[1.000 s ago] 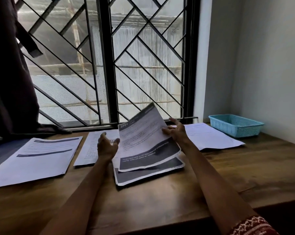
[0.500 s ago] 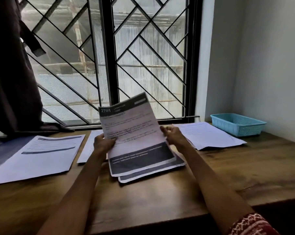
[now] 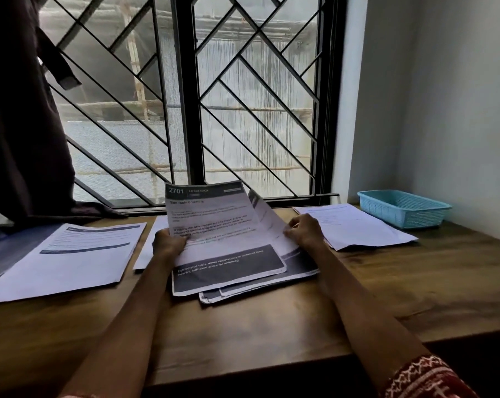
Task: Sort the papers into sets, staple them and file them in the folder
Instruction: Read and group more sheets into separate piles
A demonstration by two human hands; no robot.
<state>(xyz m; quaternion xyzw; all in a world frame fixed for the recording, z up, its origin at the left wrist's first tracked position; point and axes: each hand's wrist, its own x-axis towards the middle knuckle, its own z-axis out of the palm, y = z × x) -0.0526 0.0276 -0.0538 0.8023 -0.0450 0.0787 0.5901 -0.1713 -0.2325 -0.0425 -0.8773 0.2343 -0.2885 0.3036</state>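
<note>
Nearest the camera, two bare forearms reach fwd over the wooden counter (image 3: 386, 282); the right one has a red patterned sleeve (image 3: 424, 377) at the frame bottom. Btw. the arms lies a small stack of printed sheets (image 3: 260, 285) with dark bands, fanned a bit, flat on the counter. Above it the top sheet (image 3: 214, 225), headed "2701", is lifted and tilted up toward the camera, its lower edge resting on the stack. The left hand (image 3: 168, 244) grips its left edge, fingers curled round the paper, thumb on the front. The right hand (image 3: 304, 231) pinches the right edge of a second sheet (image 3: 267, 222), which curls up just behind the first one.

To the left lies a paper set (image 3: 68, 254) with blue bars, beside a blue folder (image 3: 7, 245) at the frame edge. Another white sheet (image 3: 148, 248) is partly hidden behind the left hand. To the right, a white pile (image 3: 358, 225) lies near the right hand but apart from it. Further back-right a light-blue basket (image 3: 403, 206) stands by the wall. Behind everything is the barred window (image 3: 243, 96), w/ a dark curtain (image 3: 19, 110) on the left.
</note>
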